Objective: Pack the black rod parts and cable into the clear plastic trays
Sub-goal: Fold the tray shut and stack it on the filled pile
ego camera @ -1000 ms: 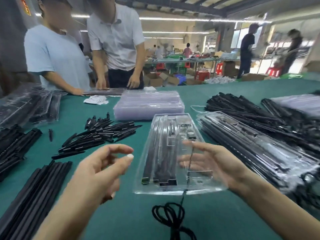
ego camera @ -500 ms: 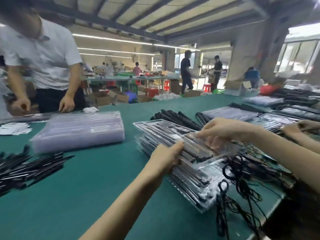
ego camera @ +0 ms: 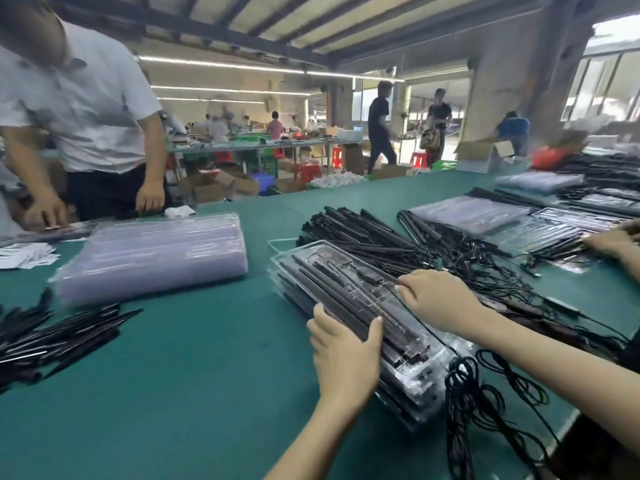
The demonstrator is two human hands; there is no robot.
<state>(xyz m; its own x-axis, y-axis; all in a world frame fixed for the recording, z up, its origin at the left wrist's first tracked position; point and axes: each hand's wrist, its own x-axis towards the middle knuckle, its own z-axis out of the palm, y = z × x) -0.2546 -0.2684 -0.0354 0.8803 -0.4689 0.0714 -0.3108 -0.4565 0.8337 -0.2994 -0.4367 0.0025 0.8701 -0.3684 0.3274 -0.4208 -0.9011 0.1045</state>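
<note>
The filled clear plastic tray of black rods (ego camera: 349,299), half a second ago being lowered, now tops the stack of packed trays (ego camera: 412,386), left hand (ego camera: 346,355) gripping its edge, right hand (ego camera: 440,303) fingers curled on top, finishing this pack.

The lower filled trays (ego camera: 412,393) lie mostly hidden beneath the top tray (ego camera: 346,282).

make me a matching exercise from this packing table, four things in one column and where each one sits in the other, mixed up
1. left hand
2. right hand
3. stack of empty clear trays
4. coiled black cable

A. on the top filled tray's far side
B. by the table's near right edge
C. on the green cloth, left of the filled trays
D. gripping the tray stack's near left edge

Pairs: 1-D, 2-A, 3-C, 4-B
</note>
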